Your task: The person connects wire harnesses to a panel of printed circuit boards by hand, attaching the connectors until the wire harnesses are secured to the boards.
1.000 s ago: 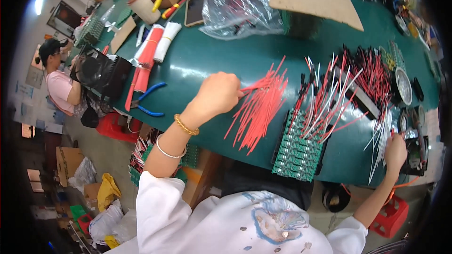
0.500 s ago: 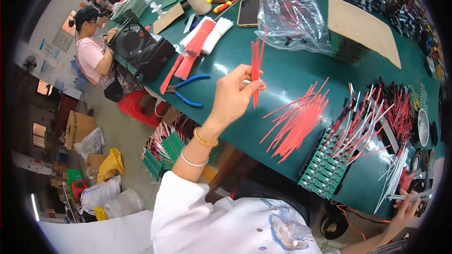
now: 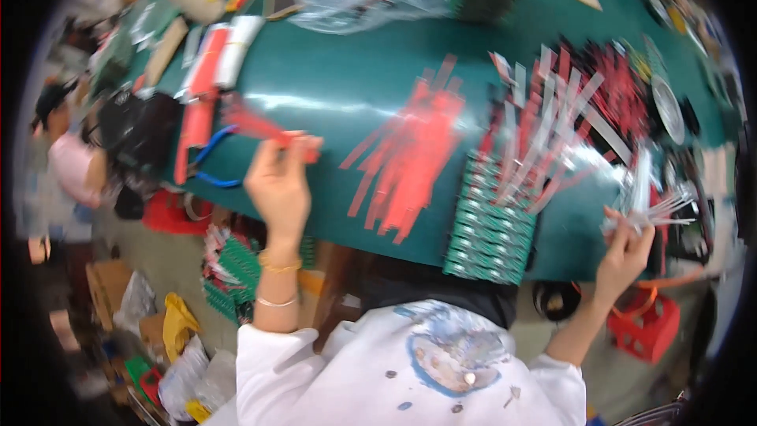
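The left hand pinches a few red wires above the near-left table edge; the right hand grips white wires. Many red wires remain loose on the green table, so much is left.

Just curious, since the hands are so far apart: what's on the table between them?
In the head view, between the left hand and right hand lie loose red wires and green circuit boards.

I see a small bunch of red wires, blurred, lifted level above the green tabletop near its left edge. White wires fan out at the right edge.
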Demonstrator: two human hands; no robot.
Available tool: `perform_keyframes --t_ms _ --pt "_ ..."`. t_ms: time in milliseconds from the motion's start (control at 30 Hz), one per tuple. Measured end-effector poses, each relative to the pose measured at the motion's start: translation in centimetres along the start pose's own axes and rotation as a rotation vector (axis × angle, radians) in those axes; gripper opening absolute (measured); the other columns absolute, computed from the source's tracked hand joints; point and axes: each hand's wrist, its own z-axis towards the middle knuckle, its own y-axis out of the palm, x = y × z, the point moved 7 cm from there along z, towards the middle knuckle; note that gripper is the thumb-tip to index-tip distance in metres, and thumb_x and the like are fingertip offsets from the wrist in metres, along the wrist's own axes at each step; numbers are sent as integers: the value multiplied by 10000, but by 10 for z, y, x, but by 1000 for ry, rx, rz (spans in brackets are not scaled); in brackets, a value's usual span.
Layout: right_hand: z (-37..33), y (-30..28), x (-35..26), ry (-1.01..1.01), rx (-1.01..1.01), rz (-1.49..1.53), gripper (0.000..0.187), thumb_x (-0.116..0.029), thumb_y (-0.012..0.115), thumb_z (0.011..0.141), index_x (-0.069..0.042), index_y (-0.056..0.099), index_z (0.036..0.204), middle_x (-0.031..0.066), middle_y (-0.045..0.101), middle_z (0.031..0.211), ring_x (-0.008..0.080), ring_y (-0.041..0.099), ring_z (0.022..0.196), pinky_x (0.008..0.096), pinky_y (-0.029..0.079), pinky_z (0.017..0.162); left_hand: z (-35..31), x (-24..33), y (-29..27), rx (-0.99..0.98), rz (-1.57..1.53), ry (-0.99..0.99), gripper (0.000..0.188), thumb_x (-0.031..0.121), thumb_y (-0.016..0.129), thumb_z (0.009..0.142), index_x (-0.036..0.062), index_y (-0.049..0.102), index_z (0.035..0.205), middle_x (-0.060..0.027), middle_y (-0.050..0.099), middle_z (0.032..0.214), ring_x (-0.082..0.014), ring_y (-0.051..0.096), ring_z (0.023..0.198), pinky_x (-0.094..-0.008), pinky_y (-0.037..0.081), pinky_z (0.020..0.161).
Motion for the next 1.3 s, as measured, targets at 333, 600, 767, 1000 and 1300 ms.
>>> perform_keyframes --t_ms 333,600,767,1000,1300 --pt "-35 37 -21 -203 -67 -158 51 -9 544 936 34 565 919 148 691 915 141 621 768 228 487 701 -47 47 66 -233 -120 -40 165 -38 583 886 -105 576 1037 -175 687 900 -211 682 793 -301 545 765" --pt "-40 43 -51 -80 -135 327 44 17 657 836 43 663 871 130 679 850 204 629 748 307 497 703 -75 66 107 -416 -269 -87 130 -125 658 799 -101 639 926 -132 695 835 -178 686 751 -270 561 691" --pt "-52 87 -97 -298 -314 387 133 97 684 758 53 662 881 136 673 819 218 610 702 302 466 625 -75 67 121 -406 -153 9 149 -60 748 717 -52 663 839 -116 679 766 -178 639 636 -260 485 578" --pt "-56 94 -107 -433 -204 162 134 129 689 745 92 645 865 164 665 807 245 616 665 310 470 575 -77 75 128 -444 5 240 162 -52 756 717 -35 639 828 -120 666 762 -199 647 645 -268 497 568" --pt "-57 94 -106 -434 -197 161 127 122 697 737 95 647 851 166 658 783 243 605 632 306 457 538 -79 79 133 -488 48 297 186 -56 763 706 -36 636 841 -133 660 762 -220 646 645 -272 501 576"
